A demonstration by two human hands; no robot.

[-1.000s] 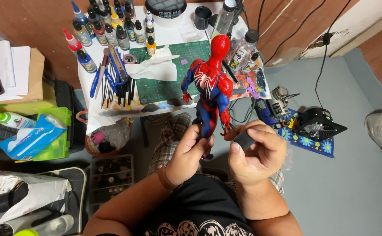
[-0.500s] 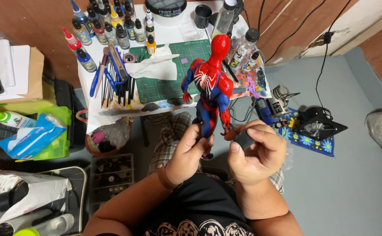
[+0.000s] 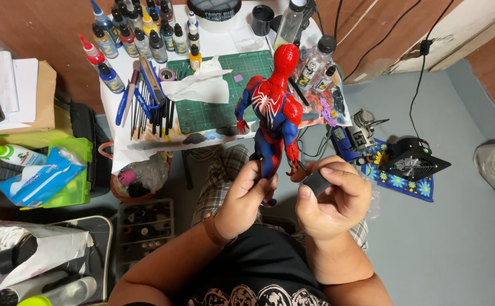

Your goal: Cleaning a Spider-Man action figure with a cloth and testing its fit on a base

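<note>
- Our left hand (image 3: pixel 246 195) grips the red-blue figure (image 3: pixel 274 110) by its legs, upright above the desk's (image 3: pixel 224 42) near edge.
- Our right hand (image 3: pixel 333 195) pinches a small dark block (image 3: pixel 316 182).
- Blue-white pouch (image 3: pixel 40 175) in the green bin (image 3: pixel 74 190), far left.

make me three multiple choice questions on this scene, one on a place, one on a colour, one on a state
1. Where does the cutting mat lie?
A. on the white table
B. on the grey floor
C. in the green bin

2. What colours is the toy figure?
A. green and yellow
B. red and blue
C. black and white

3. How is the figure held?
A. lying flat on the table
B. hanging from a cord
C. upright, gripped by the legs in the left hand

Answers:
1 A, the green mat sits on the tabletop between the paint bottles and the brushes.
2 B, its head and chest are red, its sides and legs blue.
3 C, the left hand closes round its legs while the right hand holds a small dark block beside it.
</note>
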